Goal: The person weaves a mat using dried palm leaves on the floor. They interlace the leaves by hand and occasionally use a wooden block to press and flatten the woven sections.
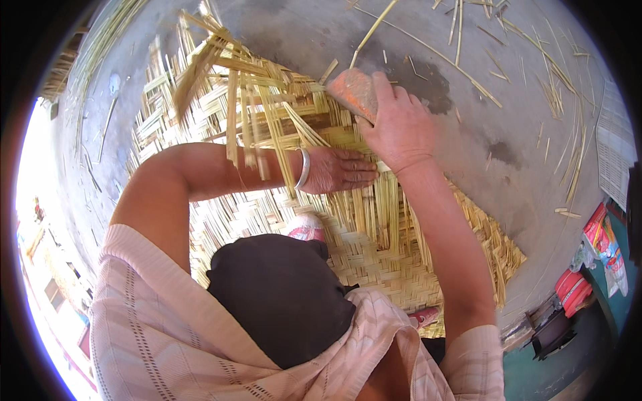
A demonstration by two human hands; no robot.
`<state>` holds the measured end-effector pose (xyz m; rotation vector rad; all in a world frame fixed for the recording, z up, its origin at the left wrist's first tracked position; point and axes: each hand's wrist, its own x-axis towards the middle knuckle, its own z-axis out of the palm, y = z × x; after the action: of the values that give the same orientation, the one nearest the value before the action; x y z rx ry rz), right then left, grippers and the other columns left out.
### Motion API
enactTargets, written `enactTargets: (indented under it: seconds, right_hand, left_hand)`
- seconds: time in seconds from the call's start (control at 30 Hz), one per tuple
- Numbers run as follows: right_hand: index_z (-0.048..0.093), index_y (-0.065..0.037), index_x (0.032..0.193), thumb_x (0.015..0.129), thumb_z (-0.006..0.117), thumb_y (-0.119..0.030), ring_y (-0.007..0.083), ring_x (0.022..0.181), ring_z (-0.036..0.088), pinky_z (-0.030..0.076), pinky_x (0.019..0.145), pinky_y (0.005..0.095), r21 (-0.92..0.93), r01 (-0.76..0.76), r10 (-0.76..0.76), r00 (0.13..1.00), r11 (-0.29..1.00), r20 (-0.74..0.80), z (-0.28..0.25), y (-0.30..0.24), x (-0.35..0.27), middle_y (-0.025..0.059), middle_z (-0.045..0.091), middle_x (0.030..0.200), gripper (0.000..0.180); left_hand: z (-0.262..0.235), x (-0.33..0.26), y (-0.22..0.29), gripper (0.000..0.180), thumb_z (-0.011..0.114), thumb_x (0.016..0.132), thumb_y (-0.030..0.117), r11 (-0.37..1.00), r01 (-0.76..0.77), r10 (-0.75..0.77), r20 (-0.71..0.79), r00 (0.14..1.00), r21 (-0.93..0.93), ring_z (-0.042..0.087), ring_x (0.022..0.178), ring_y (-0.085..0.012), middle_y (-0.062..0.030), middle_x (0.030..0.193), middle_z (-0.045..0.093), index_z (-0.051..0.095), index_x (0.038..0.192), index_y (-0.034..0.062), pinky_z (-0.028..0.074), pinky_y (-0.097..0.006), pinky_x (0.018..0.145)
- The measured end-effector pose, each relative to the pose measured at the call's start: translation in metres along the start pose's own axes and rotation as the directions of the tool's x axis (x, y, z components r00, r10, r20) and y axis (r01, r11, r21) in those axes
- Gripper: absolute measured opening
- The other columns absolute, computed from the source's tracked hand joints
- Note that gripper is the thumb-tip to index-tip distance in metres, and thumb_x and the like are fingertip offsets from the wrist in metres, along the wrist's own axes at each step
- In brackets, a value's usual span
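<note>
At the far left, a spread of long pale-green strips [100,60] lies on the grey floor [528,180]. Next to it, the upper left part of a woven mat [401,267] shows loose, unwoven ends, and a bunch of strips [200,73], blurred, sticks up there, with some strips crossing in front of the person's left forearm. The mat lies on the floor beneath both arms, its weave closer toward the bottom and right. A silver bangle [304,168] circles the left wrist. The left hand [341,170] rests across the mat, its fingers stretched out straight and side by side. Below it, a pink and white shoe [306,227] stands on the mat beside a dark-clothed knee [281,294]. Farther right, the right hand [403,130] has its fingers closed around a reddish block [354,93] near the mat's upper edge; whether the block touches the mat cannot be told. Scattered straw pieces [478,83] dot the floor beyond, and a colourful packet [605,247] sits at the far right, above a red bundle [573,292].
</note>
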<state>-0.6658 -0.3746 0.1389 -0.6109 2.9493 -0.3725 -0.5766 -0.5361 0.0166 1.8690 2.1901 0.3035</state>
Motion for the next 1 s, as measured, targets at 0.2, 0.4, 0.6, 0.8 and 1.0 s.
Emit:
enactTargets:
  seconds: [0.2, 0.4, 0.6, 0.8, 1.0]
  right_hand:
    - [0.047, -0.010, 0.132, 0.068, 0.077, -0.028, 0.0314, 0.087, 0.063, 0.050, 0.077, 0.0448, 0.086, 0.003, -0.012, 0.994, 0.996, 0.112, 0.031, 0.022, 0.012, 0.0128, 0.063, 0.095, 0.072]
    - [0.050, -0.009, 0.132, 0.068, 0.076, -0.027, 0.0305, 0.086, 0.062, 0.049, 0.076, 0.0418, 0.138, 0.009, -0.022, 0.995, 0.990, 0.097, 0.031, 0.022, 0.011, 0.0123, 0.062, 0.093, 0.072]
    - [0.051, -0.010, 0.133, 0.068, 0.076, -0.028, 0.0287, 0.083, 0.060, 0.048, 0.074, 0.0412, 0.108, -0.001, -0.009, 0.996, 0.994, 0.092, 0.026, 0.021, 0.012, 0.0104, 0.059, 0.089, 0.072]
    - [0.049, -0.010, 0.134, 0.069, 0.075, -0.028, 0.0291, 0.086, 0.060, 0.049, 0.076, 0.0410, 0.118, 0.016, -0.023, 0.998, 0.993, 0.059, 0.031, 0.021, 0.008, 0.0114, 0.059, 0.092, 0.073]
    - [0.044, -0.008, 0.135, 0.072, 0.075, -0.027, 0.0323, 0.088, 0.061, 0.051, 0.077, 0.0420, 0.153, 0.015, -0.033, 0.993, 0.988, 0.112, 0.033, 0.026, 0.010, 0.0140, 0.060, 0.096, 0.073]
  left_hand:
    - [0.001, -0.001, -0.002, 0.059, 0.043, 0.092, 0.020, 0.999, -0.012, 0.011, -0.047, 0.999, -0.031, 0.027, 0.146, -0.0280, -0.0133, 0.157, 0.030, 0.034, 0.147, -0.0004, 0.025, -0.042, 0.120]
    - [0.003, 0.000, -0.001, 0.057, 0.046, 0.087, 0.018, 0.999, -0.009, 0.005, -0.097, 0.995, -0.043, 0.031, 0.144, -0.0292, -0.0148, 0.154, 0.035, 0.042, 0.141, -0.0016, 0.026, -0.044, 0.120]
    - [0.010, -0.001, 0.001, 0.053, 0.046, 0.085, 0.019, 0.994, -0.008, -0.017, -0.220, 0.975, -0.111, 0.036, 0.141, -0.0316, -0.0171, 0.148, 0.043, 0.051, 0.133, -0.0018, 0.028, -0.046, 0.118]
    - [0.011, 0.006, -0.001, 0.052, 0.048, 0.084, 0.021, 0.974, -0.021, -0.046, -0.291, 0.956, -0.224, 0.040, 0.139, -0.0313, -0.0168, 0.145, 0.047, 0.054, 0.130, -0.0014, 0.030, -0.046, 0.117]
    - [0.003, 0.002, -0.001, 0.052, 0.049, 0.086, 0.025, 0.992, 0.008, -0.035, -0.208, 0.977, -0.126, 0.042, 0.138, -0.0294, -0.0151, 0.145, 0.048, 0.054, 0.131, -0.0005, 0.032, -0.044, 0.116]
